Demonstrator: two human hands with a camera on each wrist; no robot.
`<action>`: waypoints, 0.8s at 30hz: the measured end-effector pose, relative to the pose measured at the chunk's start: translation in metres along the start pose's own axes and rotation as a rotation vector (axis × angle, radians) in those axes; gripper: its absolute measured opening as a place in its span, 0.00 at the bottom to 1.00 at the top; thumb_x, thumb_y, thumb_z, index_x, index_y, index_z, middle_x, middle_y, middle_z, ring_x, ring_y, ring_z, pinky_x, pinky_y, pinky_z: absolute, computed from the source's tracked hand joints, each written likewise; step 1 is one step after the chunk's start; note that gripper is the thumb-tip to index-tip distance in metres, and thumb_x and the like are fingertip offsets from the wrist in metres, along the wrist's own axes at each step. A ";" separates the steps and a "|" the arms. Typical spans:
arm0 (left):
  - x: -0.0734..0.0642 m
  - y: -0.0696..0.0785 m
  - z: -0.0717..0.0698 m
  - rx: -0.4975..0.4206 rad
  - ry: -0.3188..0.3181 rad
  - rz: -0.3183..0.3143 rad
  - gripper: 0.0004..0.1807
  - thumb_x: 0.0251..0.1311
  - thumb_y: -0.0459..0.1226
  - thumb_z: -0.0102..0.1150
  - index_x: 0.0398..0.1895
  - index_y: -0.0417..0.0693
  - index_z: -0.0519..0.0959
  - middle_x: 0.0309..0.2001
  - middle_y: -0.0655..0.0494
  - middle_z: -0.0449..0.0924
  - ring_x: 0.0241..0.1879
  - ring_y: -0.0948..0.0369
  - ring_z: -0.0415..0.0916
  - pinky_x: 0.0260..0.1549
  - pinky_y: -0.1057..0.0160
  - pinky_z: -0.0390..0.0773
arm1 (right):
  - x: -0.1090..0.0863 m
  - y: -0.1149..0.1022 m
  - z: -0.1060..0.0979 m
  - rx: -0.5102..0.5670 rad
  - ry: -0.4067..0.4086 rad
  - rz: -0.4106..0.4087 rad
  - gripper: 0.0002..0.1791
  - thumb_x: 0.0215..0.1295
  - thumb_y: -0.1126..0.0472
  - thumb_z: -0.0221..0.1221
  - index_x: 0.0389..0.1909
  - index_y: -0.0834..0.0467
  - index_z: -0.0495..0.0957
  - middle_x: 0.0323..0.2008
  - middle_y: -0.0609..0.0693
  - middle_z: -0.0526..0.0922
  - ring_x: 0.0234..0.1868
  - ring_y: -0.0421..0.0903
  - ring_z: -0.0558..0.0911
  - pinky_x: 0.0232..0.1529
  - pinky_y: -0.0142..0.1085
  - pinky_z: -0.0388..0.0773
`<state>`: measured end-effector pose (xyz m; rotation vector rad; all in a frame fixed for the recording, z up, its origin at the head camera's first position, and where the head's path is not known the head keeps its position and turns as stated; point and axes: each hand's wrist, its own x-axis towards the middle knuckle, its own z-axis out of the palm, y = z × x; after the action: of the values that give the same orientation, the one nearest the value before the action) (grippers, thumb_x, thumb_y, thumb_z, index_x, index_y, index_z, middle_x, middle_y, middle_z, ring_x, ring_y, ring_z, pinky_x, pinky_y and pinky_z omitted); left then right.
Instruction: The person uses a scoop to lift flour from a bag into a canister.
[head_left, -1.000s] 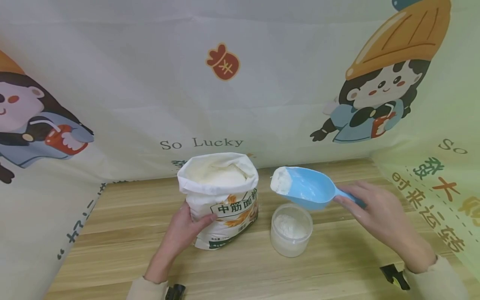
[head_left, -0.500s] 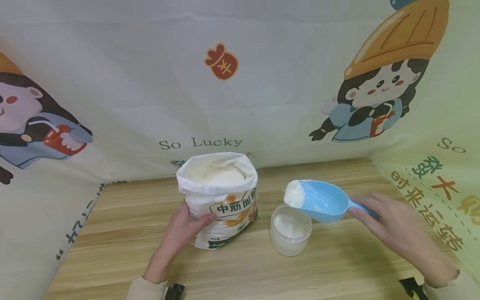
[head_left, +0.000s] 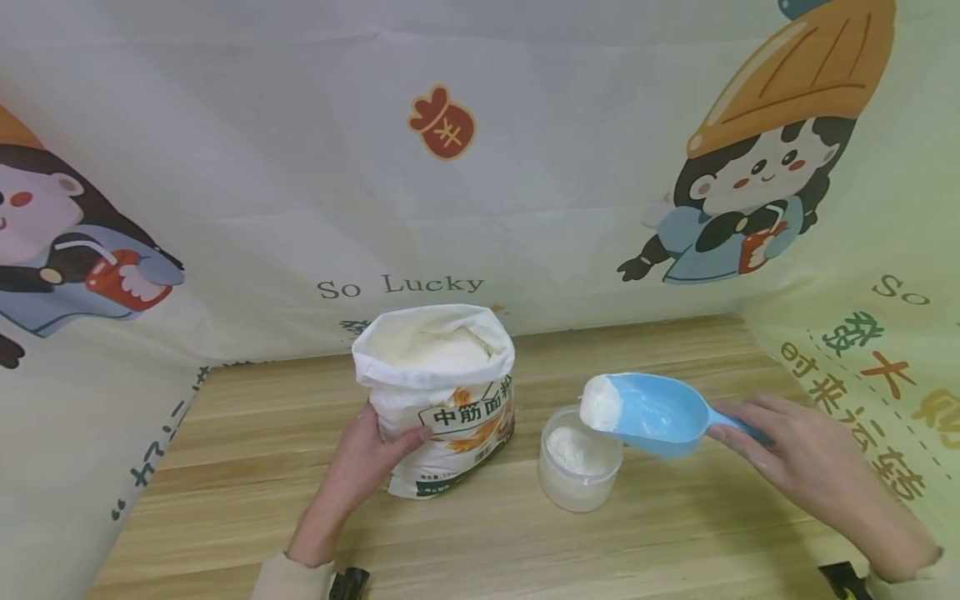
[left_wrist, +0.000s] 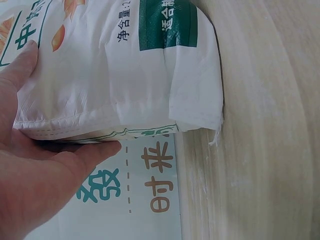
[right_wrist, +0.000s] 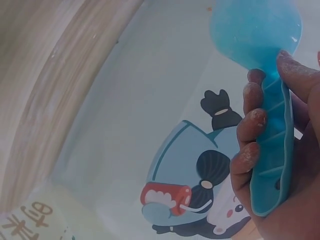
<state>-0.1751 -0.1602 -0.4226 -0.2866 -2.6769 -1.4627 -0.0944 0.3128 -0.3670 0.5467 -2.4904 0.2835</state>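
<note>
An open white flour bag (head_left: 450,417) with green and orange print stands upright on the wooden table. My left hand (head_left: 367,454) grips its left side, thumb across the front; the left wrist view shows thumb and fingers around the bag's (left_wrist: 125,85) edge. My right hand (head_left: 787,442) holds a blue scoop (head_left: 663,412) by the handle. White flour (head_left: 602,404) is heaped at the scoop's front end, which overlaps the rim of a clear round tub (head_left: 577,496) with flour inside. In the right wrist view, fingers (right_wrist: 251,125) dusted with flour wrap the ribbed handle (right_wrist: 274,145).
Pale printed cloth (head_left: 525,183) with cartoon figures and lettering hangs behind the wooden table (head_left: 480,554) and along both sides. The tub stands just right of the bag.
My right hand has moved the scoop of flour rightward and down, from beside the bag to the tub's right rim. The left hand and the bag stay put.
</note>
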 end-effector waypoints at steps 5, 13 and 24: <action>0.000 0.000 -0.001 -0.002 -0.002 -0.003 0.36 0.62 0.40 0.73 0.68 0.36 0.66 0.61 0.36 0.79 0.61 0.42 0.76 0.60 0.39 0.76 | -0.002 0.003 -0.002 -0.007 -0.027 -0.020 0.15 0.62 0.51 0.72 0.46 0.53 0.89 0.34 0.42 0.85 0.23 0.31 0.69 0.17 0.29 0.64; 0.000 0.000 0.000 -0.002 -0.007 0.000 0.37 0.62 0.40 0.73 0.69 0.36 0.66 0.61 0.36 0.78 0.61 0.41 0.76 0.61 0.39 0.76 | 0.000 0.007 -0.006 -0.046 -0.065 -0.049 0.17 0.61 0.46 0.71 0.45 0.52 0.89 0.37 0.45 0.88 0.26 0.42 0.82 0.16 0.29 0.66; 0.000 -0.001 -0.001 -0.016 -0.014 0.001 0.37 0.62 0.40 0.73 0.69 0.38 0.66 0.61 0.37 0.78 0.61 0.42 0.76 0.60 0.39 0.76 | 0.009 0.006 -0.011 -0.097 -0.160 -0.080 0.16 0.59 0.47 0.73 0.43 0.51 0.90 0.34 0.41 0.86 0.26 0.40 0.81 0.19 0.33 0.73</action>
<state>-0.1756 -0.1612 -0.4231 -0.3001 -2.6760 -1.4886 -0.0987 0.3185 -0.3533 0.6498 -2.6114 0.0909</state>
